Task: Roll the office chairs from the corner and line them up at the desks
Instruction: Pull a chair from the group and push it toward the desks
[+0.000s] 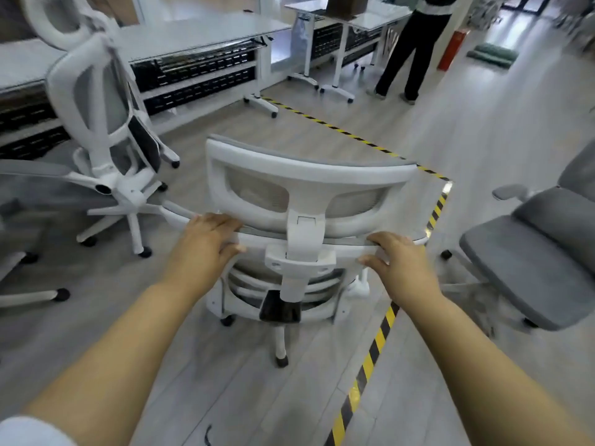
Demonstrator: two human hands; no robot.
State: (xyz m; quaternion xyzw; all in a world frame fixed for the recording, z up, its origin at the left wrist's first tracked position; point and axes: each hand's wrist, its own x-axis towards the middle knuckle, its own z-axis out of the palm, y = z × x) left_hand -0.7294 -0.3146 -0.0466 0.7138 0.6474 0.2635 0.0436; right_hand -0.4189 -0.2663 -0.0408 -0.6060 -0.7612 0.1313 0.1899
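Observation:
A white office chair (309, 181) with a grey mesh headrest stands right in front of me, its back toward me. My left hand (206, 243) grips the top edge of its backrest left of the headrest post, fingers curled over the rim. My right hand (399, 262) grips the same edge on the right. A second white chair (96, 101) stands at the left beside a long white desk (193, 33). More desks (363, 17) stand farther back.
A grey padded chair (541, 252) stands close at the right. Another chair's seat and base (29, 188) show at the far left. Yellow-black floor tape (380, 336) runs past the chair. A person (412, 49) stands by the far desks, near a red box (450, 49).

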